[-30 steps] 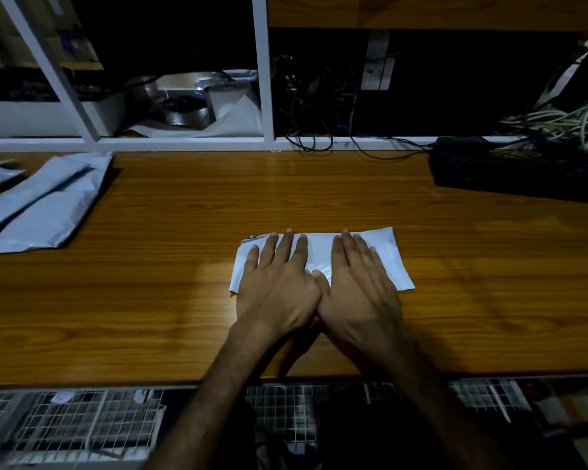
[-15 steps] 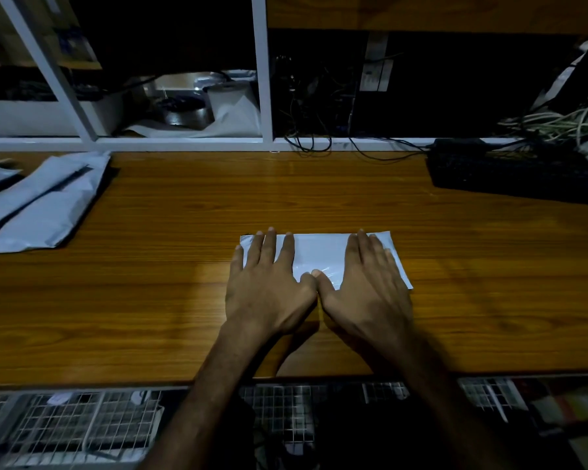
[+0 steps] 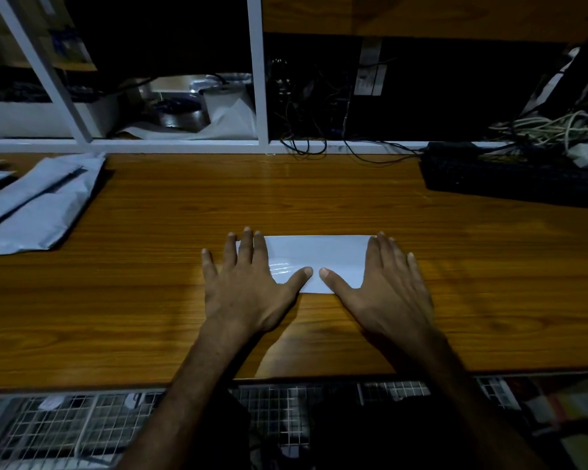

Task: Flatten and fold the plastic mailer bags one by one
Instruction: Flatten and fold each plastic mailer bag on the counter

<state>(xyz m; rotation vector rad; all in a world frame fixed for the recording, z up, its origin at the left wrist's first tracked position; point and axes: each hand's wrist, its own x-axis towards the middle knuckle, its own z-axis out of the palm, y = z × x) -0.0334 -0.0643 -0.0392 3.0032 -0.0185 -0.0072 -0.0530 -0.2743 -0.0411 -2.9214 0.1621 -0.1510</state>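
Note:
A folded white plastic mailer bag [image 3: 314,256] lies flat in the middle of the wooden table [image 3: 319,198]. My left hand [image 3: 248,283] presses on its left end with straight, spread fingers. My right hand [image 3: 386,283] lies flat on its right end in the same way. The two thumbs point toward each other on the bag's near edge, a small gap between them. Both ends of the bag are hidden under my hands.
Several grey mailer bags [image 3: 38,201] lie stacked at the table's left edge. A black keyboard [image 3: 513,181] sits at the back right, with tangled cables [image 3: 550,127] behind it. A white shelf frame [image 3: 257,69] runs along the back. Wire mesh baskets [image 3: 65,432] hang below the front edge.
Both hands have slid apart along the bag, left hand leftward and right hand rightward, uncovering its middle. The bag now lies flatter and straighter.

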